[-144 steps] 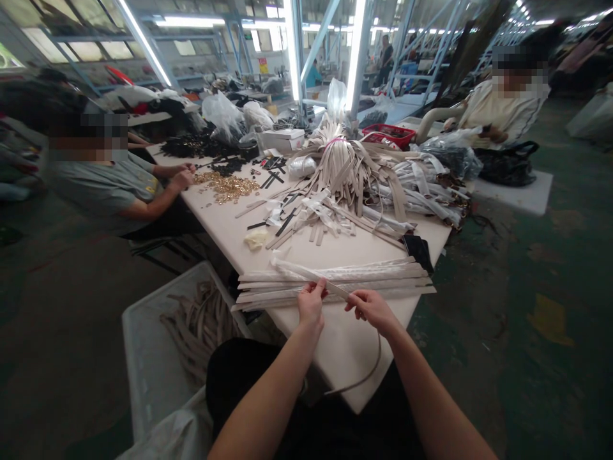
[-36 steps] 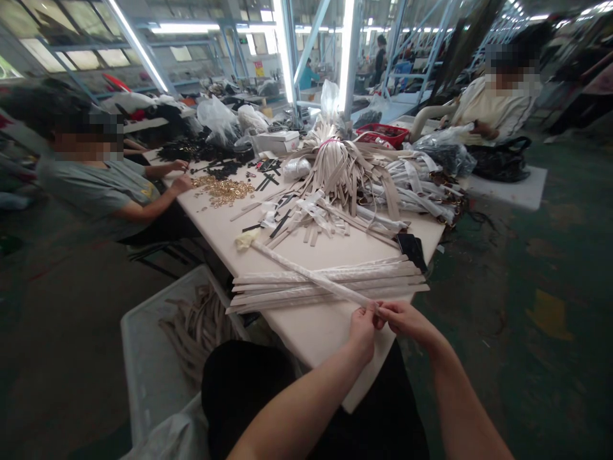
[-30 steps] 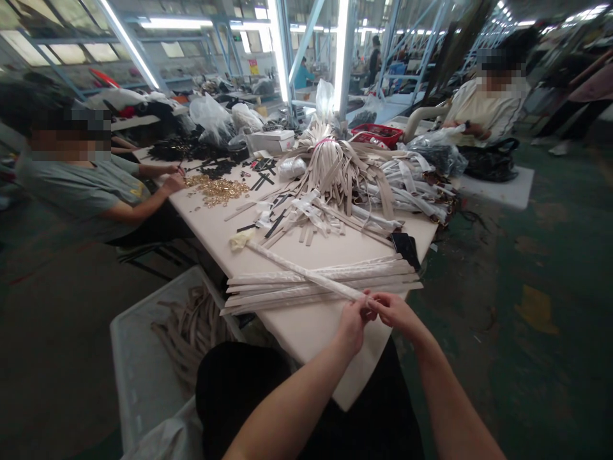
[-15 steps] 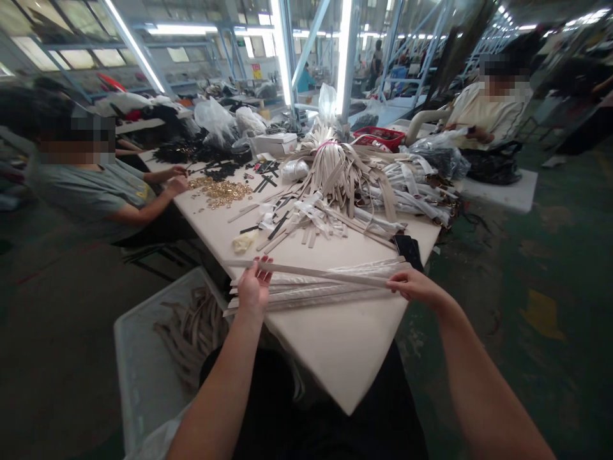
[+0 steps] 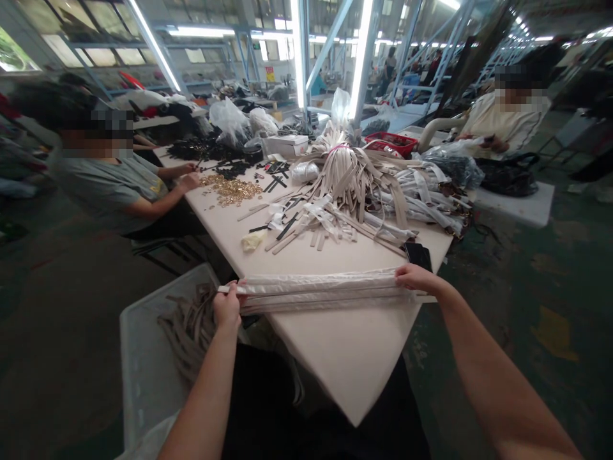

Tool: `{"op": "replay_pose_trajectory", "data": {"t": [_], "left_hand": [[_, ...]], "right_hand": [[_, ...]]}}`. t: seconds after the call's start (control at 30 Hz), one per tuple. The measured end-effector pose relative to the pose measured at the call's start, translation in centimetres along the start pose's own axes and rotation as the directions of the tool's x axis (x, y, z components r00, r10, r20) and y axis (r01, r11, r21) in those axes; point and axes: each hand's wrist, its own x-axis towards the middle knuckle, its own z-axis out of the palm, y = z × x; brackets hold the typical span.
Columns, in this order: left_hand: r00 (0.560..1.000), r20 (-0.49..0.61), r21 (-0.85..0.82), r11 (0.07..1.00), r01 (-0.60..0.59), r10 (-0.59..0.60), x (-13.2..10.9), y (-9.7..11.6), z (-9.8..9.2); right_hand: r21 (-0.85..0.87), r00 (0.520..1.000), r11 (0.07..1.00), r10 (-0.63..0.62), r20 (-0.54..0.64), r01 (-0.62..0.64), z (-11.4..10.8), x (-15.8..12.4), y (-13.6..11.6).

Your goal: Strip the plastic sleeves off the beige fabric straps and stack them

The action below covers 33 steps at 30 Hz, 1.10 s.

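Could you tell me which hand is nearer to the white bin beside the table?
Left. The left hand grips one end of the strip bundle just over the bin; the right hand holds the other end, across the table corner.

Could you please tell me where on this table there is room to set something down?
The near corner of the table, below the strap stack held by the left hand and right hand, is bare. A narrower strip lies between that stack and the loose strap pile. Farther back it is crowded.

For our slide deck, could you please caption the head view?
Left hand and right hand hold opposite ends of a flat stack of wrapped beige straps on the cream worktable.
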Motion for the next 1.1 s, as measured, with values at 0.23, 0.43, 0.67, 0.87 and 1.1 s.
{"op": "replay_pose_trajectory", "data": {"t": [0.23,0.43,0.67,0.87,1.1], "left_hand": [[0.678,0.624,0.387,0.600,-0.700,0.389,-2.3,1.6,0.4],[0.221,0.970,0.239,0.244,-0.940,-0.098,-3.6,1.0,5.6],[0.229,0.952,0.239,0.024,-0.971,-0.205,-4.0,0.4,6.4],[0.294,0.937,0.292,-0.040,-0.956,-0.191,-5.1,-1.0,6.1],[0.352,0.917,0.373,0.091,-0.923,-0.188,-5.5,0.1,3.5]], "right_hand": [[-0.613,0.922,0.774,-0.338,-0.190,0.158,3.0,-0.9,-3.3],[-0.609,0.928,0.712,-0.355,0.115,0.348,10.1,1.2,-7.0],[-0.642,0.882,0.635,-0.448,0.148,0.430,10.5,1.8,-7.4],[-0.730,0.919,0.584,-0.360,0.160,0.356,12.5,2.1,-9.3],[-0.715,0.940,0.620,-0.295,0.170,0.324,13.9,1.8,-10.6]]}}
